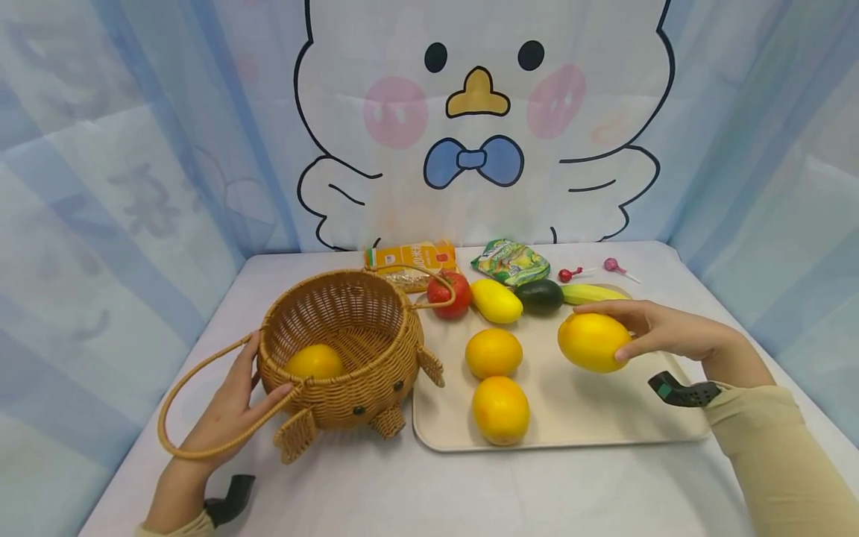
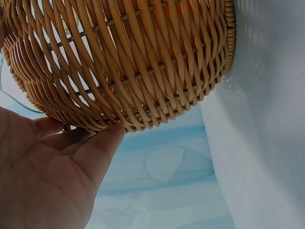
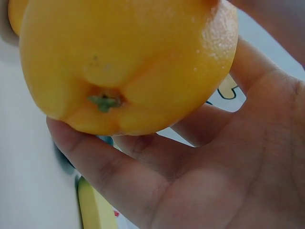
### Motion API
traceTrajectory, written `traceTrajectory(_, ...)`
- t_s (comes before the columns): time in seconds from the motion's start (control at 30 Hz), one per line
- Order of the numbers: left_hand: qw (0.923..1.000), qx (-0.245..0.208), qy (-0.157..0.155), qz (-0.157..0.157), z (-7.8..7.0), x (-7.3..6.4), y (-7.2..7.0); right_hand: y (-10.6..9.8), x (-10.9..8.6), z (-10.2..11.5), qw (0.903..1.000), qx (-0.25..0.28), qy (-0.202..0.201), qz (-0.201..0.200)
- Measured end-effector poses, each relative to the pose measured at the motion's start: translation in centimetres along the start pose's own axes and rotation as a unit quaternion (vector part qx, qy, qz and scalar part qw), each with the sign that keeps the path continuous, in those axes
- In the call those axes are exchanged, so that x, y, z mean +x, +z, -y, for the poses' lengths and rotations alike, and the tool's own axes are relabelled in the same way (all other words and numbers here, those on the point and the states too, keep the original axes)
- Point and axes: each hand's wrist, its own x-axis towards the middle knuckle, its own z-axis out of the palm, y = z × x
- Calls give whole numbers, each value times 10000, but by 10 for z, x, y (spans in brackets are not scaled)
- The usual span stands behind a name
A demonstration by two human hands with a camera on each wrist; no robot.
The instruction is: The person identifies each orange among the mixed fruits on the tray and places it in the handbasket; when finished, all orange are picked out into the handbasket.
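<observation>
My right hand (image 1: 661, 332) grips an orange (image 1: 593, 342) above the right part of the beige tray (image 1: 624, 425), thumb on the near side. The right wrist view shows the green stem end of the held orange (image 3: 143, 67) and the fingers along its side. My left hand (image 1: 224, 410) holds the left side of a brown wicker basket (image 1: 362, 403). In the left wrist view its fingertips (image 2: 112, 136) touch the weave. The basket has an animal face, and one orange (image 1: 315, 362) lies inside. Two more oranges, a farther one (image 1: 493, 353) and a nearer one (image 1: 500, 410), lie on the tray.
Along the tray's back lie a tomato (image 1: 451, 295), a yellow fruit (image 1: 495, 300), a dark green avocado (image 1: 540, 297) and a banana (image 1: 592, 293). Behind them are an orange packet (image 1: 412, 261), a green packet (image 1: 511, 261) and two lollipops. A basket handle (image 1: 194, 453) loops over my left wrist.
</observation>
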Motion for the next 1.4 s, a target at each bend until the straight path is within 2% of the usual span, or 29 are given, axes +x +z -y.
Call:
traceTrajectory(0.43, 10000, -48, 33, -10, 0, 0, 0, 1, 9, 4, 10000, -1, 72, -3)
traceTrajectory(0.83, 10000, -45, 13, -8, 0, 0, 0, 5, 14, 19, 9983, -434, 281, -271)
traceTrajectory(1.17, 10000, -88, 39, 12, 1, 1, 1, 5, 26, 20, 9988, -394, 243, -168)
traceTrajectory(1.4, 9999, -122, 6, 38, 1, 0, 1, 6, 35, 26, 9995, -306, 61, 69)
